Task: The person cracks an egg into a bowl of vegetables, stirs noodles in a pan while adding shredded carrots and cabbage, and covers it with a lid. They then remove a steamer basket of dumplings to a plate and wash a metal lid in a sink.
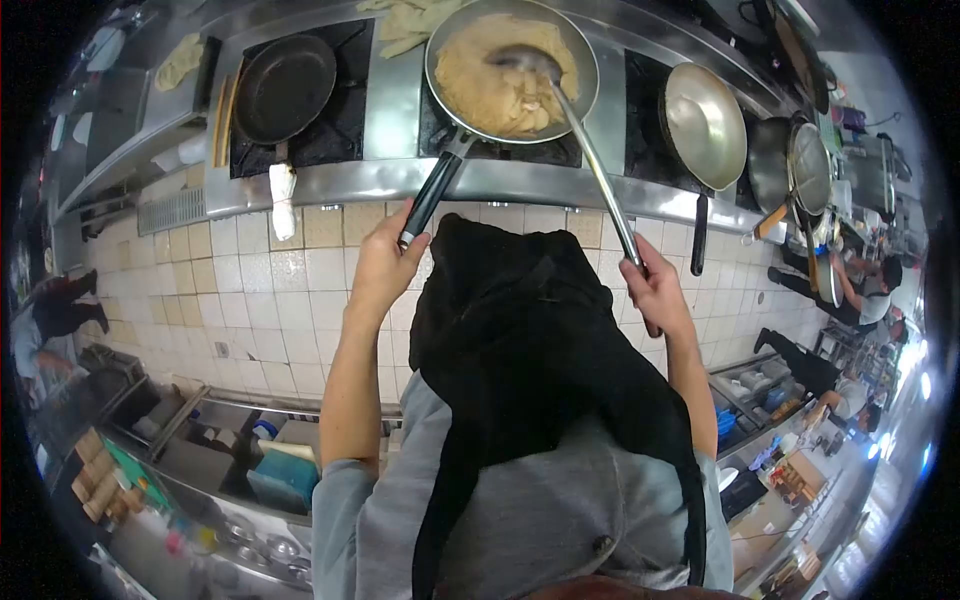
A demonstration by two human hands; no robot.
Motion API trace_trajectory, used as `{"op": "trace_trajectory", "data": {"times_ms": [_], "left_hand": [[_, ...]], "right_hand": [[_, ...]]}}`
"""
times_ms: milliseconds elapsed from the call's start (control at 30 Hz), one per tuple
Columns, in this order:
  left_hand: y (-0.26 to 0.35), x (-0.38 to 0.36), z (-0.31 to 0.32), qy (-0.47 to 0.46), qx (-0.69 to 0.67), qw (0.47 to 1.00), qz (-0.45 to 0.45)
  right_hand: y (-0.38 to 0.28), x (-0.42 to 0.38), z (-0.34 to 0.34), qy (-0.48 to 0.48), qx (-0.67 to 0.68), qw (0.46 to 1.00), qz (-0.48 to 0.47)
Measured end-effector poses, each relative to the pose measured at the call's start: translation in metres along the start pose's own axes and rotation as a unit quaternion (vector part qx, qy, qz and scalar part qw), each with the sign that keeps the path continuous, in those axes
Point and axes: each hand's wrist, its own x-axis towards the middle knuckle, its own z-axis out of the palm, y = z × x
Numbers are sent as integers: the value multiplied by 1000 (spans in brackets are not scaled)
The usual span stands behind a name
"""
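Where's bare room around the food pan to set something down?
The left steel strip, between dark skillet and food pan, is bare below the cloth. The right strip is narrower, beside the ladle. Right of the pale pan, overlapping pans crowd the stove.

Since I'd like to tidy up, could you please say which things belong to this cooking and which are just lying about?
In use: frying pan in left hand; ladle in right hand; food.
Apparently idle: dark skillet; silvery pan; crumpled cloth.

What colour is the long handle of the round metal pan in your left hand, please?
The long handle is mostly black, shown best in the head view.
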Motion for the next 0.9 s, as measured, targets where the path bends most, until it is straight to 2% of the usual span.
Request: {"op": "trace_trajectory", "data": {"times_ms": [33,100,167,233,300,333,400,533,700,767,833,900], "left_hand": [[-2,1,-2,1,0,1000,-3],[-8,4,-4,46,20,998,35],[-12,6,-8,57,34,997,44],[-13,6,-7,67,48,995,50],[-10,3,-6,103,-1,993,53],[-7,0,-7,104,-8,994,14],[-9,-7,-5,134,3,991,9],[-5,-28,-10,184,43,982,5],[-25,-57,-5,173,5,984,-51],[-34,-67,-4,186,-7,981,-57],[-42,-74,-2,180,-19,980,-85],[-43,-73,-5,156,-10,983,-96]], "right_hand": [[-2,-5,-2,-3,-47,999,-16],[-22,-26,-13,-18,-51,998,14],[-33,-41,-25,-49,-41,994,90],[-33,-40,-31,-55,-39,994,85],[-39,-31,-29,-67,2,994,85],[-36,-22,-27,-70,2,994,84],[-25,6,-21,-75,72,993,62],[-8,58,-13,-124,75,989,22],[-1,75,-2,-76,56,995,-17],[5,52,-22,-78,28,996,-19],[0,32,-47,-97,-15,995,36],[4,37,-59,-90,-30,995,35]]}}
